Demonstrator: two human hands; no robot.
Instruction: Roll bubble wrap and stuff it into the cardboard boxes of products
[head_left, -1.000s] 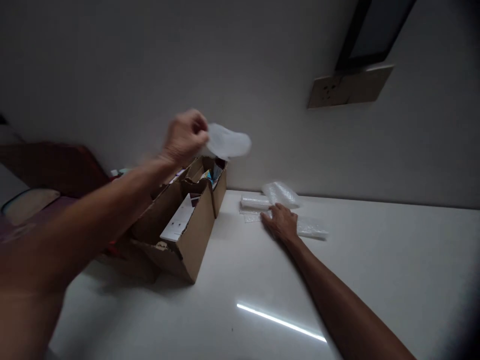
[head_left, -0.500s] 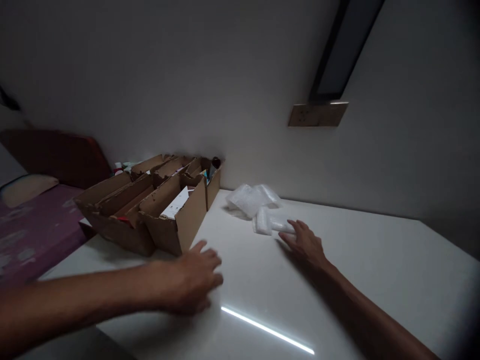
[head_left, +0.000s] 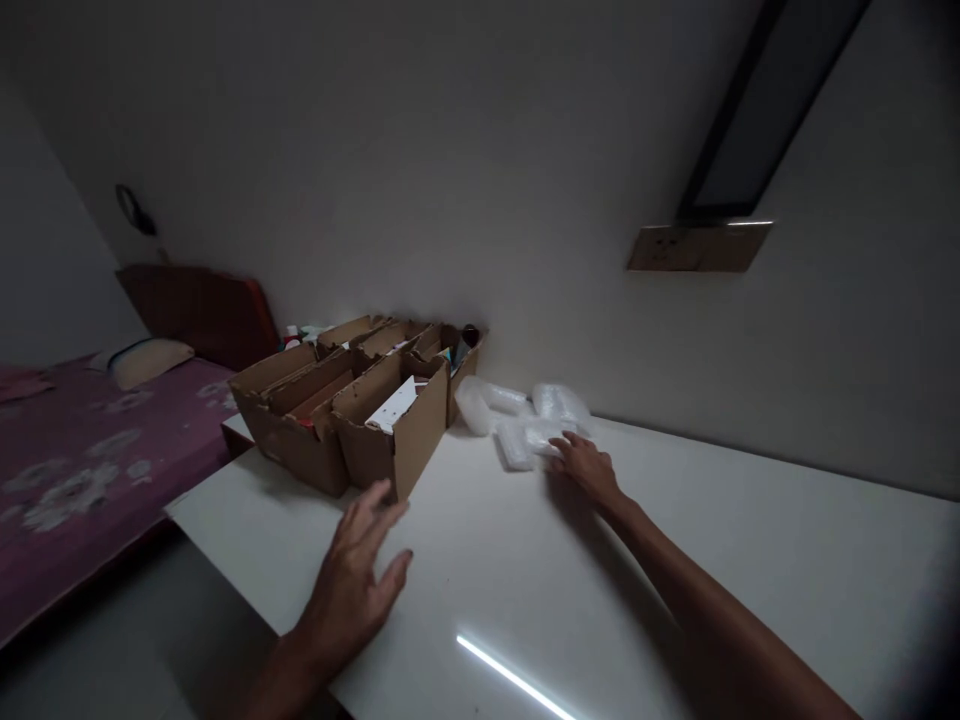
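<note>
The left hand [head_left: 352, 580] is holding its fingers splayed. The right hand [head_left: 589, 468], loosely curved, is touching bubble wrap [head_left: 514, 445] at its ten o'clock.

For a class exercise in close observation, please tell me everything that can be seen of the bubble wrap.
The bubble wrap looks like thin, whitish, see-through plastic. It lies in a loose cluster, partly crumpled and partly folded or rolled; the number of pieces is unclear. It rests on the white table near the wall, right of the cardboard boxes. The right hand has its fingers at the near right part; whether they grip it cannot be told.
</note>
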